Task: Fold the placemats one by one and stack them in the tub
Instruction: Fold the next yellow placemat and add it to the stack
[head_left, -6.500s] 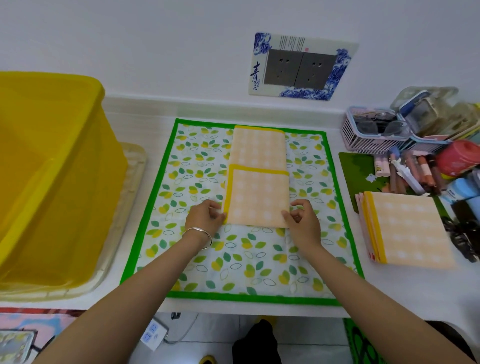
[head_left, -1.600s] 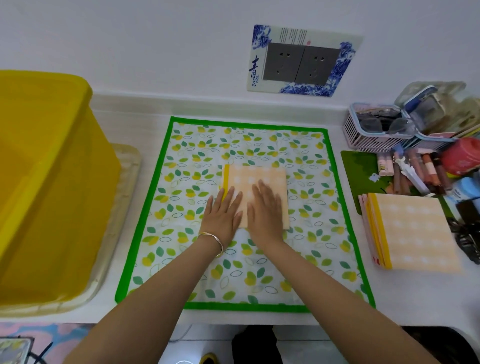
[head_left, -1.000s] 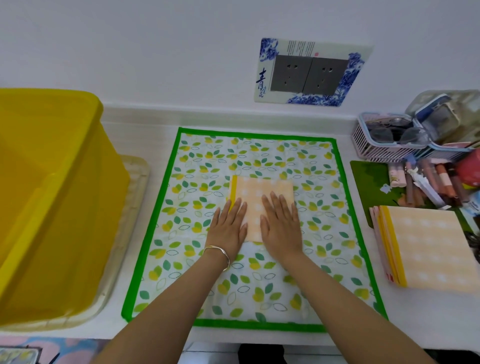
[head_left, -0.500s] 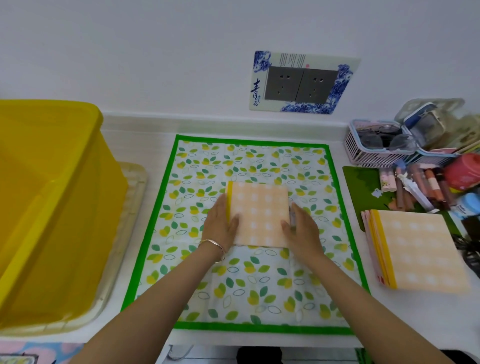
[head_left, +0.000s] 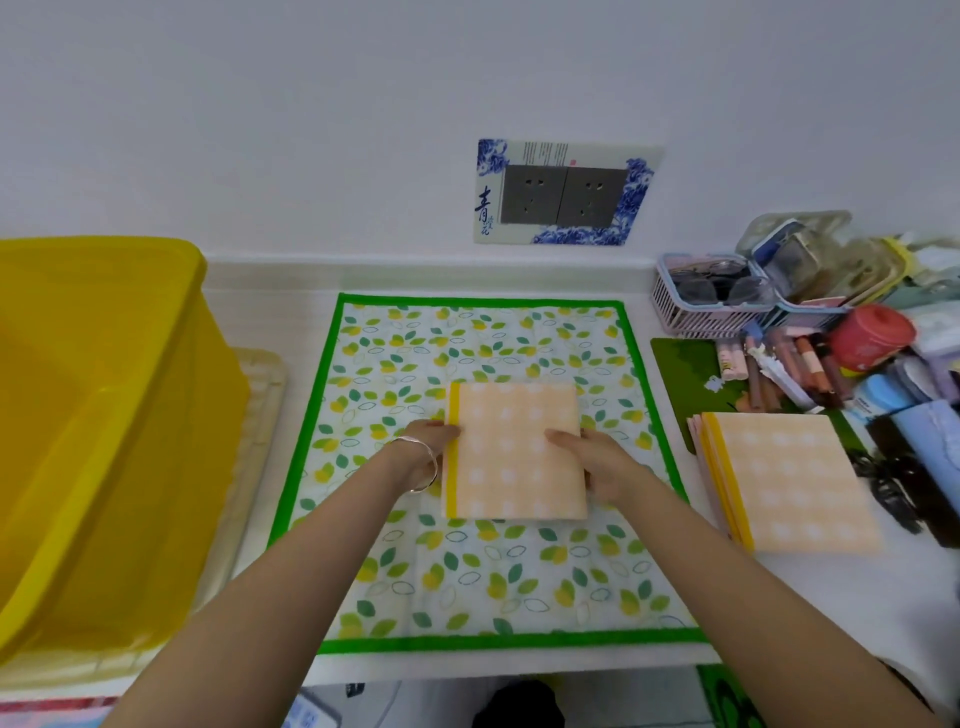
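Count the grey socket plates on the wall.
2. The left socket plate and the right socket plate sit side by side inside the blue-patterned surround, above the leaf-print mat. None seems hidden.

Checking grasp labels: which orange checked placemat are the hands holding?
The single folded placemat over the leaf-print mat, gripped at its side edges by the left hand and right hand. The others lie in a stack to the right, untouched.

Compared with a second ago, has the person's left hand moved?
Yes. The left hand slid left, off the top of the folded placemat to its yellow-striped edge, nearer the green left border of the leaf-print mat.
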